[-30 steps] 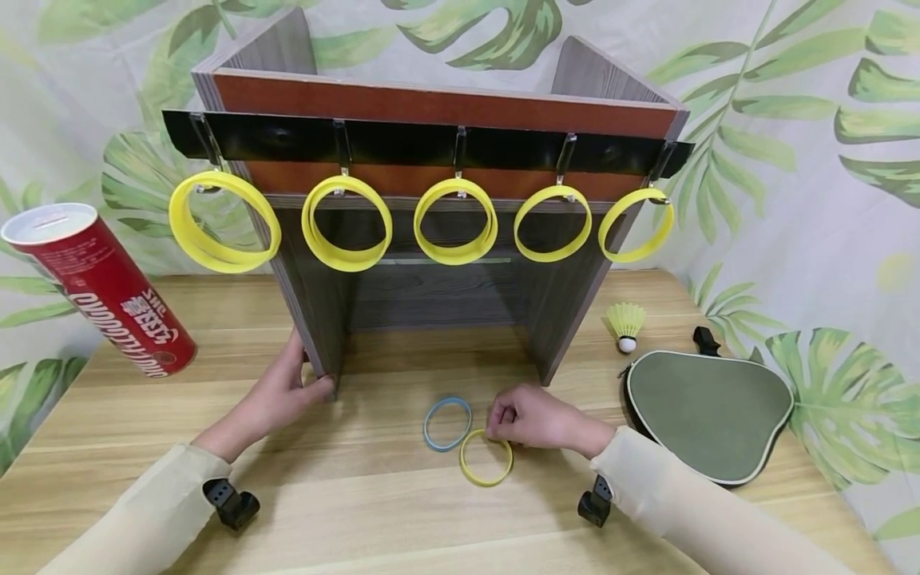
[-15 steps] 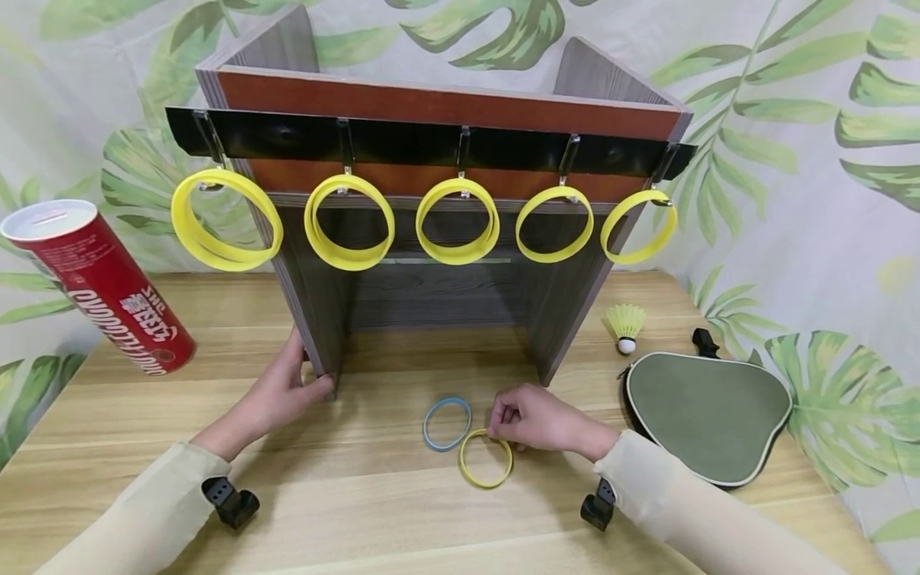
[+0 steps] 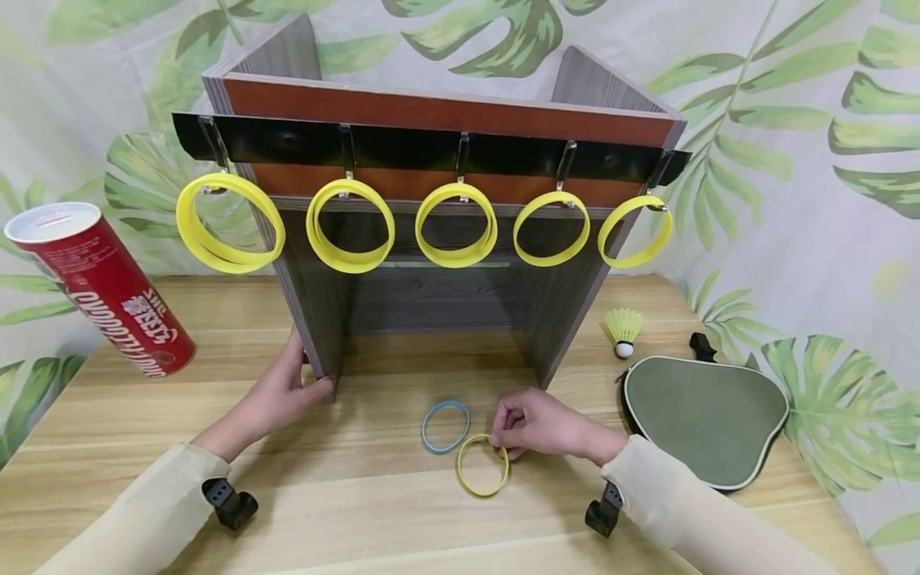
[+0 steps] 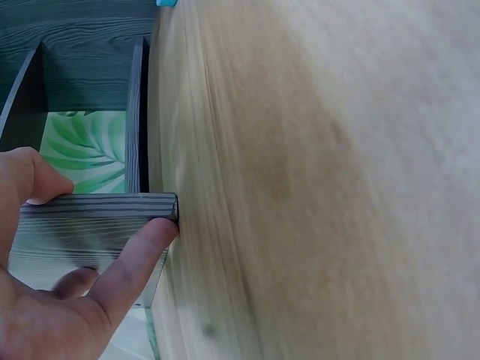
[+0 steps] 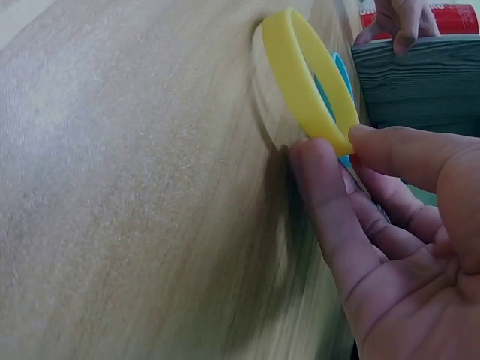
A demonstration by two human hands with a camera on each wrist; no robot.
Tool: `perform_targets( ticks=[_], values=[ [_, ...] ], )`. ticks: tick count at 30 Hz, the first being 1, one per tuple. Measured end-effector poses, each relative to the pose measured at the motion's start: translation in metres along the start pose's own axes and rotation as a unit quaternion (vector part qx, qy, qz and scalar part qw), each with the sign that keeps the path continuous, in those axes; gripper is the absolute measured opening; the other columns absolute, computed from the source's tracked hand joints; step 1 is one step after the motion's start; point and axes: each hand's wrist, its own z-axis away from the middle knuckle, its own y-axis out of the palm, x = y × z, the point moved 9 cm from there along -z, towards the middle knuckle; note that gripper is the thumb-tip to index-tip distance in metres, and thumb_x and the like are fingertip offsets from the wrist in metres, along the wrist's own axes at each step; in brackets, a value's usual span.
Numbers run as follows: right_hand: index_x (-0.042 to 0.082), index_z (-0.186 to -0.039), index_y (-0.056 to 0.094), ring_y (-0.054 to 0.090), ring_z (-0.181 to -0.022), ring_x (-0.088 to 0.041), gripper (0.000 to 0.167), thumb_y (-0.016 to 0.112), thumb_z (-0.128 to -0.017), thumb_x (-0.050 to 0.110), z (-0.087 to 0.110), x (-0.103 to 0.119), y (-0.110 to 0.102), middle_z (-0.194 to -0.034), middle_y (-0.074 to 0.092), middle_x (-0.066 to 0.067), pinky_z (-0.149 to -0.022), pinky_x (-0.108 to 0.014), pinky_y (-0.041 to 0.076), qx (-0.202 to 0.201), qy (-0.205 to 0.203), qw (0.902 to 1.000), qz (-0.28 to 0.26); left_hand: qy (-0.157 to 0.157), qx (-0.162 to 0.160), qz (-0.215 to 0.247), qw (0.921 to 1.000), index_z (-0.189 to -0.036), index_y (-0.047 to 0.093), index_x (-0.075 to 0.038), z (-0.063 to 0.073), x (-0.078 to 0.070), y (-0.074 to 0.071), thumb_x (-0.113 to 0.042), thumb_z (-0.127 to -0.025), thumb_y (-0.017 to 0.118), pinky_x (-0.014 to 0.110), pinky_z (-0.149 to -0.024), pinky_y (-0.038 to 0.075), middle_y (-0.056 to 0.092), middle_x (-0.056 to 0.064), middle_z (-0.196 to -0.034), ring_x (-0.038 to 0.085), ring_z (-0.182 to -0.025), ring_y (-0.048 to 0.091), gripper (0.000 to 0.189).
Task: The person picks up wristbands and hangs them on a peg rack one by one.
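My right hand (image 3: 542, 423) pinches a yellow silicone wristband (image 3: 461, 471) between thumb and fingertips. In the right wrist view that yellow wristband (image 5: 289, 67) stands tilted on edge, its shadow on the wood below. Just left of it a blue wristband (image 3: 424, 435) lies flat on the table. My left hand (image 3: 283, 387) grips the lower front edge of the left side panel (image 3: 305, 319) of a grey wooden stand. In the left wrist view, thumb and fingers lie on either side of the panel's edge (image 4: 112, 204). Yellow wristbands (image 3: 350, 259) hang from the hooks along the stand's front.
A black strip (image 3: 402, 148) bearing several clear hooks crosses the stand's red-brown board (image 3: 431, 104). A red snack canister (image 3: 118, 295) stands at the left. To the right are a yellow shuttlecock (image 3: 624, 326) and a green racket case (image 3: 704, 415) on the wooden table (image 3: 345, 511).
My right hand has shifted slightly right and nearer, its fingertips now pinching the yellow wristband at its upper right side, and the band has moved a little nearer. My left hand keeps its grip.
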Motion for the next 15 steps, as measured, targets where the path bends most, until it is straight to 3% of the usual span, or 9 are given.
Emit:
perform_targets(
  ticks=[4,11,15],
  values=[
    [-0.01,-0.103,0.068,0.068,-0.076,-0.009,0.013,0.07,-0.096,0.001,0.001,-0.0033,0.0007,-0.091,0.072,-0.016,-0.073,-0.027,0.063,0.008,0.012,0.9992,-0.038,-0.01,0.001,-0.002,1.0,-0.17,0.004,-0.023,-0.0001,0.0011,0.0001,0.017,-0.086,0.064,0.003,-0.1,0.036,0.022,0.023,-0.171,0.039,-0.141,0.04,0.111],
    [-0.014,-0.11,0.071,0.069,-0.08,-0.007,0.019,0.068,-0.096,0.0,0.0058,-0.0023,0.0022,-0.095,0.075,-0.021,-0.078,-0.029,0.063,0.054,0.02,0.9973,-0.046,-0.012,-0.001,-0.008,0.9999,-0.17,0.002,-0.025,-0.0008,0.0019,-0.001,0.017,-0.086,0.065,0.005,-0.096,0.039,0.021,0.021,-0.171,0.04,-0.136,0.043,0.113],
    [-0.014,-0.108,0.071,0.07,-0.079,-0.006,0.019,0.069,-0.096,0.0,0.0095,0.0029,0.0003,-0.093,0.075,-0.021,-0.078,-0.029,0.063,0.069,0.017,0.9969,-0.034,-0.022,-0.001,-0.008,0.9997,-0.17,0.002,-0.025,-0.0002,0.0036,-0.0012,0.016,-0.086,0.065,0.015,-0.083,0.05,0.022,0.025,-0.17,0.044,-0.13,0.048,0.112]
  ],
)
